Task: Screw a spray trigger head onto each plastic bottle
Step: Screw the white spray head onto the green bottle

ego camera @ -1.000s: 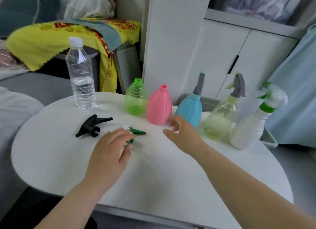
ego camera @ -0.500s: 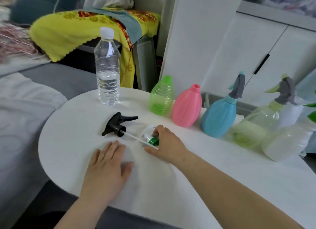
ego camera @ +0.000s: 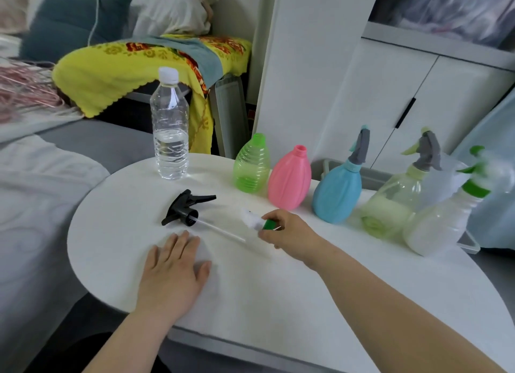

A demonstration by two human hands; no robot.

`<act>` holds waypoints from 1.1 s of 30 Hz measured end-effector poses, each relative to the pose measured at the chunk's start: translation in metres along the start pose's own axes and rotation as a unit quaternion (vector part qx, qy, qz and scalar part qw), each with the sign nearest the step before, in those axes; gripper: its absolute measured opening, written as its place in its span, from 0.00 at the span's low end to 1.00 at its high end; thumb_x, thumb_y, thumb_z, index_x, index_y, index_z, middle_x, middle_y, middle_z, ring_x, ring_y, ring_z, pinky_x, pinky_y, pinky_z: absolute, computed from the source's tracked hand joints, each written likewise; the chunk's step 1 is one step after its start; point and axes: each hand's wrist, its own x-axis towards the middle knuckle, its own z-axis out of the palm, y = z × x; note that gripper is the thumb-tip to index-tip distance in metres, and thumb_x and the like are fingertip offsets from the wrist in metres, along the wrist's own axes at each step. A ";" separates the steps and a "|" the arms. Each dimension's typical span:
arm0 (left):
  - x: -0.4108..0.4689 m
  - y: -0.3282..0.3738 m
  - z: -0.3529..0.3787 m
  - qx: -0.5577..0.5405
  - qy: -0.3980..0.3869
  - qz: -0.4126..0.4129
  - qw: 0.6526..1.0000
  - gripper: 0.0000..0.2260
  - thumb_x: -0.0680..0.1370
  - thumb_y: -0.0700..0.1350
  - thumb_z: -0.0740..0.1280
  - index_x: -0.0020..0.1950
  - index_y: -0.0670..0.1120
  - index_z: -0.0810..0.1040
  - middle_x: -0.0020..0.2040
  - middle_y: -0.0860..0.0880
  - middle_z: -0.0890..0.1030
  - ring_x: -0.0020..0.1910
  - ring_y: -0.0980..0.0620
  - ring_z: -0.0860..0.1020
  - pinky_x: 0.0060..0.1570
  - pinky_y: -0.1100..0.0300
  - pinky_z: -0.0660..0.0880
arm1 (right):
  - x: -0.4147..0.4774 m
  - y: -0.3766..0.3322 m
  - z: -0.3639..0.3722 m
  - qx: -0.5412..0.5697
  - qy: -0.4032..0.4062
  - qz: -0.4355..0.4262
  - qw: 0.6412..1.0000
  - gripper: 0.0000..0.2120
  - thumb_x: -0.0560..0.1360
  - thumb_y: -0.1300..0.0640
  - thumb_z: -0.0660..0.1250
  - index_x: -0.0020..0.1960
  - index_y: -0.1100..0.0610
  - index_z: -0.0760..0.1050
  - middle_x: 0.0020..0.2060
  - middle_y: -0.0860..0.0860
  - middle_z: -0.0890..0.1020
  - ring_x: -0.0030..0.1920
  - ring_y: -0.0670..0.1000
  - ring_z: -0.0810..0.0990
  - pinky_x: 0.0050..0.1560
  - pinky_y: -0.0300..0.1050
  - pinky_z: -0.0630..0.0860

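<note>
While the right hand pinches the green collar of a white spray head just in front of the pink bottle, low over the table, the left hand lies flat on the tabletop. Its fingers are straight and hold nothing, well to the front and left of that bottle. From where I stand the white head is blurred, so I cannot tell whether it has left the table. A black spray head lies on its side to the left of the pink bottle, its thin tube pointing back toward the right hand. The green bottle stands just beside the pink one on its left, and both have bare, open necks. To the pink bottle's right, the blue bottle, the pale yellow bottle and the white bottle each already wear a head. A capped water bottle stands farther off to the left. I would say three bottles are done and two remain, and the step in hand is picking up a head for one of the open pair. The next move calls for lifting that head and steadying the chosen bottle with the idle left hand. The tube then goes down the neck, the collar sits square on the threads, and it is turned until snug.
</note>
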 end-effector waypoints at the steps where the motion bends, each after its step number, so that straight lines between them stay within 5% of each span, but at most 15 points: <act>1: 0.001 0.001 -0.001 0.002 -0.010 -0.001 1.000 0.24 0.78 0.55 0.49 0.72 0.50 0.50 0.76 0.52 0.48 0.74 0.53 0.45 0.72 0.53 0.43 | -0.005 0.000 -0.007 0.018 -0.007 -0.001 1.000 0.16 0.71 0.59 0.65 0.59 0.57 0.70 0.43 0.49 0.73 0.36 0.46 0.71 0.38 0.36 0.70; 4: 0.003 0.005 -0.010 -0.062 0.004 -0.023 0.998 0.19 0.77 0.49 0.55 0.68 0.49 0.63 0.73 0.49 0.62 0.72 0.50 0.58 0.70 0.54 0.53 | -0.019 0.005 -0.029 0.072 -0.005 -0.008 0.997 0.20 0.71 0.63 0.65 0.63 0.59 0.68 0.42 0.49 0.73 0.43 0.50 0.72 0.50 0.44 0.72; 6: 0.002 0.009 -0.024 -0.162 0.067 -0.060 0.983 0.11 0.76 0.43 0.59 0.57 0.47 0.75 0.62 0.46 0.76 0.59 0.45 0.72 0.57 0.54 0.66 | -0.027 0.008 -0.045 0.129 0.007 -0.016 0.991 0.20 0.71 0.65 0.64 0.62 0.61 0.68 0.46 0.52 0.74 0.47 0.50 0.73 0.54 0.44 0.73; 8: 0.003 0.015 -0.039 -0.236 0.145 -0.078 0.958 0.08 0.74 0.41 0.61 0.50 0.47 0.78 0.51 0.46 0.80 0.45 0.46 0.74 0.45 0.56 0.66 | -0.032 0.010 -0.061 0.226 0.017 -0.033 0.973 0.17 0.71 0.69 0.63 0.60 0.63 0.68 0.49 0.56 0.74 0.48 0.51 0.75 0.54 0.43 0.73; 10: 0.013 0.026 -0.051 -0.251 0.186 -0.039 0.949 0.08 0.74 0.39 0.62 0.48 0.47 0.79 0.46 0.48 0.80 0.42 0.49 0.72 0.43 0.58 0.65 | -0.034 0.012 -0.077 0.330 0.020 -0.062 0.942 0.15 0.71 0.73 0.59 0.57 0.64 0.69 0.45 0.54 0.78 0.43 0.49 0.78 0.51 0.41 0.75; 14: 0.054 0.064 -0.064 -0.288 0.173 0.040 0.941 0.09 0.73 0.38 0.63 0.52 0.43 0.77 0.49 0.50 0.77 0.47 0.52 0.72 0.45 0.68 0.63 | -0.036 0.017 -0.095 0.432 0.036 -0.113 0.894 0.12 0.72 0.74 0.54 0.45 0.62 0.72 0.32 0.48 0.84 0.37 0.47 0.82 0.43 0.39 0.80; 19: 0.121 0.099 -0.060 -0.284 0.129 0.048 0.949 0.19 0.73 0.42 0.66 0.63 0.44 0.69 0.63 0.43 0.72 0.61 0.44 0.70 0.58 0.55 0.65 | -0.036 0.024 -0.103 0.488 0.036 -0.137 0.861 0.07 0.70 0.67 0.59 0.44 0.61 0.74 0.34 0.49 0.84 0.40 0.48 0.83 0.42 0.39 0.80; 29: 0.181 0.113 -0.033 -0.366 0.094 0.031 0.925 0.31 0.67 0.44 0.73 0.66 0.45 0.63 0.66 0.44 0.69 0.63 0.47 0.68 0.56 0.60 0.61 | -0.016 0.049 -0.113 0.461 0.061 -0.110 0.879 0.12 0.71 0.61 0.59 0.54 0.59 0.71 0.35 0.50 0.84 0.40 0.50 0.83 0.41 0.41 0.81; 33: 0.194 0.111 -0.026 -0.369 0.080 0.030 0.925 0.34 0.64 0.43 0.75 0.66 0.45 0.63 0.65 0.45 0.70 0.61 0.48 0.69 0.57 0.60 0.63 | -0.012 0.054 -0.114 0.456 0.062 -0.096 0.882 0.09 0.72 0.61 0.58 0.48 0.60 0.74 0.36 0.51 0.85 0.40 0.50 0.83 0.42 0.41 0.81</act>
